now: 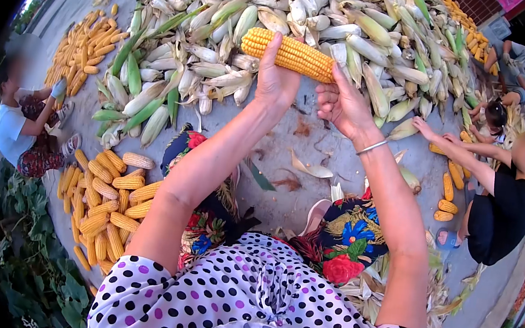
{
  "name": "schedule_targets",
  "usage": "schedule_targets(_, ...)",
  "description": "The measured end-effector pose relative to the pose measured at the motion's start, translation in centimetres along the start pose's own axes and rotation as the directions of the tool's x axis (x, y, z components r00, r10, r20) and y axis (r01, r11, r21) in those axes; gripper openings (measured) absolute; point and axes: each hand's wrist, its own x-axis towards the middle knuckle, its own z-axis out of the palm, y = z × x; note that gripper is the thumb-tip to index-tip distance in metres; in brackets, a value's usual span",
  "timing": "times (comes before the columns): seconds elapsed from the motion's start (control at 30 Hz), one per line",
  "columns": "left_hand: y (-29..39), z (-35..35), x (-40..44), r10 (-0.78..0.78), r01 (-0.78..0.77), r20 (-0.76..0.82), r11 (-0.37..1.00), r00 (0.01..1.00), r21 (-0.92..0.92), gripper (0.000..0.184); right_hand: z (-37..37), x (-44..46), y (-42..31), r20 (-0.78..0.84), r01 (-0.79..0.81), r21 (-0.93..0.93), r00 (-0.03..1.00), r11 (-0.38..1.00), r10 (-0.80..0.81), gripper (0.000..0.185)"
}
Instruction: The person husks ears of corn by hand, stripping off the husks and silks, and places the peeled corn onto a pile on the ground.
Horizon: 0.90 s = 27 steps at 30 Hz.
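A husked yellow ear of corn (302, 57) is held up sideways before me, bare of leaves. My left hand (278, 77) wraps it from below near its left part, thumb across the front. At its right end my right hand (347, 102) has the thumb pressed on the tip, the other fingers curled beneath. Behind both hands rises a big heap of unhusked corn (226, 35) in pale and green husks. Below them, a few loose husk scraps (310, 166) lie on the concrete ground.
A pile of husked ears (101, 200) lies at my left, another pile (83, 50) farther off. Stripped husks (379, 283) lie at my right. One person (26, 115) sits at left; a person in black (508, 188) reaches toward the heap at right, beside several ears (447, 193).
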Motion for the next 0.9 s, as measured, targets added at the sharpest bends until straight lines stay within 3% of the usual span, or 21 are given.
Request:
schedule_targets(0.1, 0.5, 0.2, 0.0, 0.016, -0.016, 0.001, 0.997, 1.000, -0.074, 0.048, 1.0, -0.1, 0.7, 0.031, 0.183, 0.038, 0.982, 0.982, -0.184, 0.037)
schedule_targets(0.23, 1.8, 1.3, -0.2, 0.067, -0.067, 0.027, 0.998, 0.997, -0.013, 0.039, 0.9, 0.3, 0.1, 0.201, 0.327, 0.060, 0.922, 0.943, -0.332, 0.030)
schedule_targets(0.37, 3.5, 0.3, 1.1, 0.121, -0.129, 0.044, 0.957, 0.992, 0.261, 0.034, -0.3, 0.9, -0.9, 0.098, 0.430, -0.053, 0.900, 0.901, -0.424, 0.030)
schedule_targets(0.43, 6.1, -0.6, 1.8, 0.058, -0.088, 0.075, 0.856, 0.996, 0.510, 0.033, -2.1, 1.8, -1.0, 0.012, 0.415, -0.324, 0.901, 0.850, -0.435, 0.031)
schedule_targets(0.53, 11.5, -5.1, 3.3, -0.010, -0.068, 0.087, 0.544, 0.996, 0.837, 0.041, -6.0, 3.1, 0.0, -0.012, 0.277, -0.721, 0.912, 0.635, -0.411, 0.030)
schedule_targets(0.6, 15.2, -8.9, 2.7, -0.060, -0.009, 0.030, 0.318, 0.998, 0.948, 0.053, -7.8, 2.9, 0.4, 0.075, 0.159, -0.960, 0.939, 0.231, -0.336, 0.031)
schedule_targets(0.63, 16.6, -12.0, 2.0, -0.013, 0.054, -0.052, 0.179, 0.999, 0.982, 0.062, -9.2, 3.1, 0.9, 0.046, 0.100, -0.969, 0.972, 0.227, -0.229, 0.032)
schedule_targets(0.67, 18.2, -16.8, 1.6, 0.076, 0.143, -0.138, -0.067, 0.987, 0.987, 0.072, -10.4, 3.3, 1.6, 0.014, 0.039, -0.976, 0.993, 0.212, -0.120, 0.032)
schedule_targets(0.73, 20.8, -23.3, -2.4, 0.152, 0.261, -0.215, -0.458, 0.965, 0.850, 0.076, -11.7, 3.2, 2.4, -0.027, -0.065, -0.954, 0.991, 0.293, 0.132, 0.031)
schedule_targets(0.83, 24.5, -35.8, -10.9, 0.154, 0.378, -0.364, -0.608, 0.919, 0.698, 0.077, -11.3, 2.2, 2.7, -0.049, -0.112, -0.925, 0.983, 0.364, 0.178, 0.026)
schedule_targets(0.9, 26.7, -37.7, -17.4, 0.189, 0.467, -0.493, -0.705, 0.849, 0.533, 0.074, -11.0, 1.8, 2.8, -0.071, -0.128, -0.926, 0.983, 0.356, 0.167, 0.026)
